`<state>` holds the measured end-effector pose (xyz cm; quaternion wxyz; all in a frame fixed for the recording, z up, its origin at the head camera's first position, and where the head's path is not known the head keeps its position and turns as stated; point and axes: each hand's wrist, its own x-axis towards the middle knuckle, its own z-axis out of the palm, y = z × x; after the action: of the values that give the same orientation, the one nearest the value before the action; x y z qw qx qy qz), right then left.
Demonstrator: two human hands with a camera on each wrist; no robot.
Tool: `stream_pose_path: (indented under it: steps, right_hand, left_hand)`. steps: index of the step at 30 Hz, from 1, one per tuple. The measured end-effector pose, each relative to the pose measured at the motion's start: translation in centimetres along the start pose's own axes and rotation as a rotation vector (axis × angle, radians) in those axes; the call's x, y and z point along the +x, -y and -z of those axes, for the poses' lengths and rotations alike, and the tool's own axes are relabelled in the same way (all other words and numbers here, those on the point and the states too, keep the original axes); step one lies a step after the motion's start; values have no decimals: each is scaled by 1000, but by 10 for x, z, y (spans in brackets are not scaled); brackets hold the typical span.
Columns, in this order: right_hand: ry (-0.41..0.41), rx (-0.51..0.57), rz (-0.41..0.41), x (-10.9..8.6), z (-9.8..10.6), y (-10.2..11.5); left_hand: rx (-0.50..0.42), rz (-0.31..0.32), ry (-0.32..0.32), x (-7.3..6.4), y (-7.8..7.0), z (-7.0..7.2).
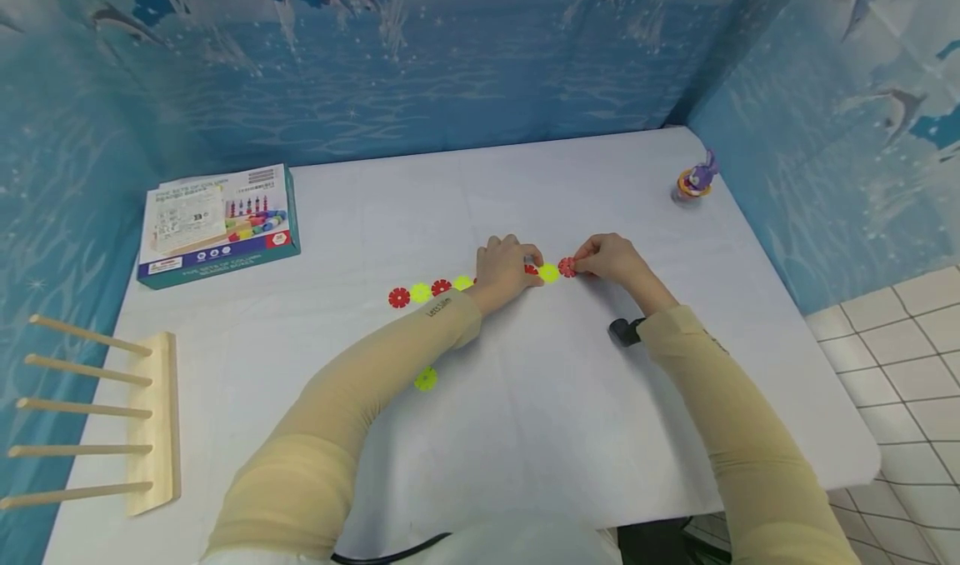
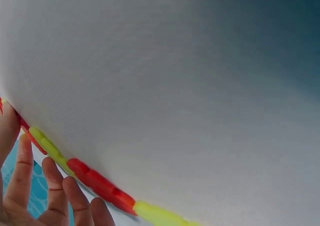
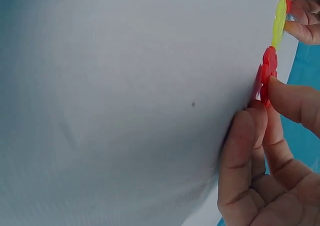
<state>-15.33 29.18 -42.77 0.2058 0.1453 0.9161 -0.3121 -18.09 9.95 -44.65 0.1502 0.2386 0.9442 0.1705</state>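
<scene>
A row of flower-shaped plastic discs in alternating red and yellow runs across the table. Its left end shows a red disc (image 1: 399, 297), a yellow disc (image 1: 421, 292) and another red disc (image 1: 441, 286); my left hand (image 1: 502, 272) and sleeve hide part of the middle. With thumb and fingertips that hand pinches a red disc (image 1: 531, 270) near the right end. Beyond it is a yellow disc (image 1: 549, 273). My right hand (image 1: 611, 258) pinches the rightmost red disc (image 3: 270, 61) by its edge, and this disc meets the yellow one in the right wrist view.
A loose yellow disc (image 1: 426, 379) lies by my left forearm. A toy box (image 1: 217, 223) sits at the back left, a wooden peg stand (image 1: 153, 423) at the left edge. At the back right stands a small purple figure (image 1: 697, 177). Blue curtains (image 1: 420, 73) border the table.
</scene>
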Motion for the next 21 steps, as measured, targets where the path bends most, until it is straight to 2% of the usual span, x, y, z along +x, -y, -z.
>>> stream_pose_path:
  steps: [21]
  right_hand:
    - [-35,8,10,-3,-7,-2]
  left_hand:
    - [-2,-11,-3,-2,0,1]
